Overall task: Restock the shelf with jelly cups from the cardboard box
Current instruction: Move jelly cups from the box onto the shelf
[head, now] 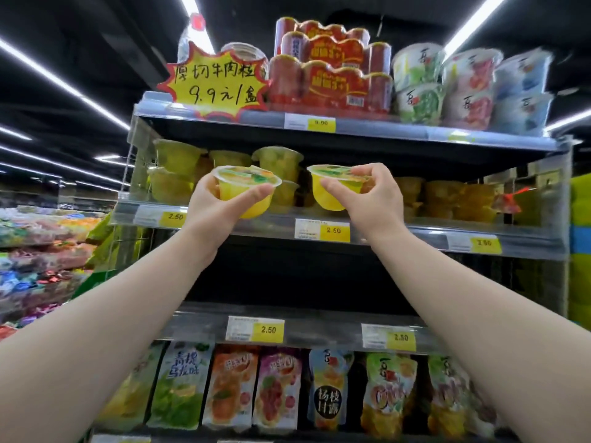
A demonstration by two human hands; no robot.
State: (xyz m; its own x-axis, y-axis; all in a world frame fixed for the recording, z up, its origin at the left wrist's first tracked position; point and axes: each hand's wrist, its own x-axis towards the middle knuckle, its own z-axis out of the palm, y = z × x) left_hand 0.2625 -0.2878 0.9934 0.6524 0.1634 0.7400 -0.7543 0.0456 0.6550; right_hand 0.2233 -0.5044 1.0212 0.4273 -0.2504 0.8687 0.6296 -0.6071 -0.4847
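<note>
Both my arms reach up toward the second shelf [383, 230]. My left hand [214, 209] grips a yellow jelly cup [248, 187] from below and the side, its printed lid facing up. My right hand [372, 199] pinches a second yellow jelly cup [329, 191] at its rim, thumb on the front wall. Both cups hang just in front of the shelf edge, near its middle. Green jelly cups [174, 169] are stacked at the shelf's left, orange-brown cups [447, 199] at its right. The cardboard box is out of view.
The top shelf carries red multipacks [332, 78], stacked white cups [467, 87] and a yellow starburst price sign [214, 83]. Below the second shelf is a dark shelf gap [287, 276], then pouches of jelly [278, 388]. Bins of wrapped sweets [41, 251] lie left.
</note>
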